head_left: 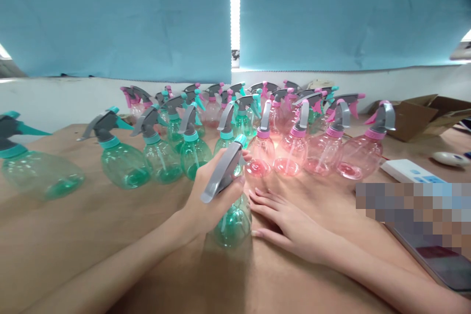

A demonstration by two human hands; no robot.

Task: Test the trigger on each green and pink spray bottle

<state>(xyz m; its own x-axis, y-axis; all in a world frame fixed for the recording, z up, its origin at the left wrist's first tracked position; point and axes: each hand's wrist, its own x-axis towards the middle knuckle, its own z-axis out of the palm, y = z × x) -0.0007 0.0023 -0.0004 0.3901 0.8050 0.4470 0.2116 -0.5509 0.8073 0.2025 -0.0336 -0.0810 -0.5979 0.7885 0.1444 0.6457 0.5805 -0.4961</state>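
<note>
My left hand (211,194) is wrapped round the neck of a green spray bottle (232,223) with a grey trigger head and teal nozzle. The fingers on its far side are partly hidden. My right hand (285,218) lies on the table just right of that bottle, fingers stretched out and apart, holding nothing. Beyond my hands, a front row of bottles runs across: green bottles (167,159) with teal collars to the left, pink bottles (290,154) with pink collars to the right. Their heads are grey.
Behind the front row stand several more spray bottles (211,110) in mixed colours. At the right are an open cardboard box (415,115), a white computer mouse (449,159), a white box (408,170) and a phone (437,260), partly pixelated. Blue blinds (117,19) hang behind the wooden table (91,235).
</note>
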